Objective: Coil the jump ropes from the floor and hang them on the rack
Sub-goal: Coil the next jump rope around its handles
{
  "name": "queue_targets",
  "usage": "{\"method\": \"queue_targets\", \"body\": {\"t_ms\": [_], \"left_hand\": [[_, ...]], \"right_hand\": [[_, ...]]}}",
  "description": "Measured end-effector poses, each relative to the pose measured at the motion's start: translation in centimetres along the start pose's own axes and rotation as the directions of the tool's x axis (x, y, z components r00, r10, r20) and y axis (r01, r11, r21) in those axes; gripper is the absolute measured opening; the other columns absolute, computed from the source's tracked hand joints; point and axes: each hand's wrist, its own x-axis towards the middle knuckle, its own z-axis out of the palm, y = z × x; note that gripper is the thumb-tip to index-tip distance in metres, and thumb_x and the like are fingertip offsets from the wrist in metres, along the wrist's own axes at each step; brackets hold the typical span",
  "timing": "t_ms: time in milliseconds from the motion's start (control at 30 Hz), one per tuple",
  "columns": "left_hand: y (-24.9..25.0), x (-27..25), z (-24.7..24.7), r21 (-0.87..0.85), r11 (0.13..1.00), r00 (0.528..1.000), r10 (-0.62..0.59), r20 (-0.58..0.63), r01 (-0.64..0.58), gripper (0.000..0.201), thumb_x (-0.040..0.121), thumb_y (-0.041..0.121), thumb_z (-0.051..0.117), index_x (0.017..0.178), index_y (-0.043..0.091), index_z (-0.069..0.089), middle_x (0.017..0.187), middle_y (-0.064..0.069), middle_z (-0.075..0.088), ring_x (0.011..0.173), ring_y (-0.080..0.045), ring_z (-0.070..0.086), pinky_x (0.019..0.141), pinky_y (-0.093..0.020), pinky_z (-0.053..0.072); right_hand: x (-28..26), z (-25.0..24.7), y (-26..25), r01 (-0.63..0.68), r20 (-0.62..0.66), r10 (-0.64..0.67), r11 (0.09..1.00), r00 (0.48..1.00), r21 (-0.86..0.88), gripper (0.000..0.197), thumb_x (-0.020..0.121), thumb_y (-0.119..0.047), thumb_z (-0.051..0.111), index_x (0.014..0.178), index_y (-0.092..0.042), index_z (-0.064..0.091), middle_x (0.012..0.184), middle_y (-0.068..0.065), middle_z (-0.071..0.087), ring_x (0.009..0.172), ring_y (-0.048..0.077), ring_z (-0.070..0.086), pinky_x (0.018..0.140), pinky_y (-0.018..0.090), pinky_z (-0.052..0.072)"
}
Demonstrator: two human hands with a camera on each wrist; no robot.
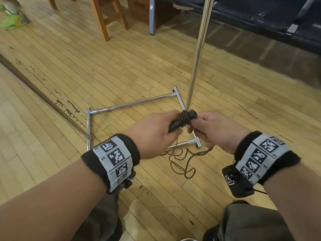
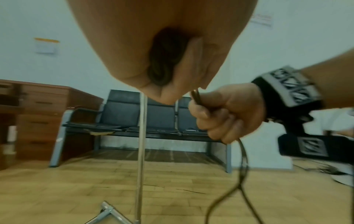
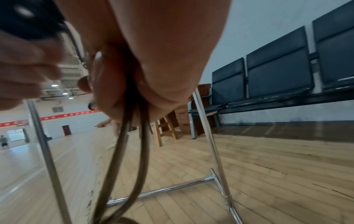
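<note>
Fingers [image 1: 169,117] of the left hand [image 1: 152,129] gripped black rope handles [image 1: 182,119]; the right hand [image 1: 217,129] pinched brown rope [image 1: 182,164] trailing onto the wooden floor [image 1: 121,66].

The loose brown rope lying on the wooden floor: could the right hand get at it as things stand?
Probably yes. The loose brown rope lies just below the right hand with nothing between, but that hand already grips the same rope higher up.

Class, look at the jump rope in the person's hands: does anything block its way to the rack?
Nothing visible does. Both hands, left and right, hold the jump rope right beside the rack upright; loose cord trails on the floor.
</note>
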Motion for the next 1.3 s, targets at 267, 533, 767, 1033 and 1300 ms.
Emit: {"method": "queue_targets", "body": {"t_ms": [267,533,767,1033,1300], "left_hand": [[-2.0,2.2,1.0,0.322,0.902,0.949,-0.314,0.027,0.289,0.024,0.104,0.014,0.053,0.123,0.028,0.054,0.084,0.005,0.058,0.069,-0.010,0.055,0.053,-0.024,0.039],[0.0,0.6,3.3,0.338,0.936,0.895,-0.067,0.442,-0.097,0.020,0.109,0.026,0.049,0.090,0.021,0.054,0.073,0.009,0.049,0.062,-0.007,0.046,0.052,-0.017,0.029],[0.4,-0.2,0.8,-0.069,0.998,0.984,0.016,0.178,-0.004,0.024,0.093,0.035,0.073,0.076,0.039,0.056,0.063,0.010,0.061,0.055,-0.001,0.056,0.052,-0.016,0.040],[-2.1,2.2,-1.7,0.008,0.942,0.933,-0.331,-0.145,0.335,0.010,0.094,0.027,0.066,0.088,0.025,0.058,0.078,0.002,0.063,0.060,-0.011,0.057,0.044,-0.021,0.041],[-1.0,1.8,2.5,0.453,0.882,0.912,-0.284,0.295,0.128,0.011,0.103,0.015,0.054,0.095,0.014,0.061,0.080,0.000,0.060,0.064,-0.013,0.053,0.051,-0.024,0.039]], "right_hand": [[-1.0,4.6,-1.9,0.169,0.224,0.025,0.580,0.974,-0.797,0.024,0.108,-0.037,0.041,0.097,-0.025,0.058,0.080,-0.006,0.057,0.068,0.006,0.053,0.056,0.022,0.038],[-2.0,2.1,-4.0,0.212,0.208,-0.082,0.636,0.975,-0.742,0.019,0.088,-0.052,0.069,0.083,-0.034,0.072,0.076,-0.016,0.069,0.074,-0.001,0.064,0.061,0.017,0.053],[-0.3,-0.1,-1.3,0.121,0.022,-0.121,0.993,0.992,-0.005,0.043,0.078,-0.048,0.069,0.086,-0.006,0.067,0.077,0.013,0.062,0.065,0.027,0.049,0.054,0.030,0.045],[0.5,3.2,0.2,-0.023,0.099,0.062,0.934,0.993,-0.357,0.046,0.105,-0.051,0.040,0.092,-0.014,0.065,0.068,-0.005,0.049,0.061,0.014,0.045,0.061,0.034,0.045],[-1.9,4.6,-3.5,0.297,0.301,-0.084,0.546,0.950,-0.784,0.030,0.103,-0.044,0.049,0.080,-0.028,0.060,0.070,-0.006,0.058,0.064,0.007,0.054,0.057,0.024,0.041]]}}
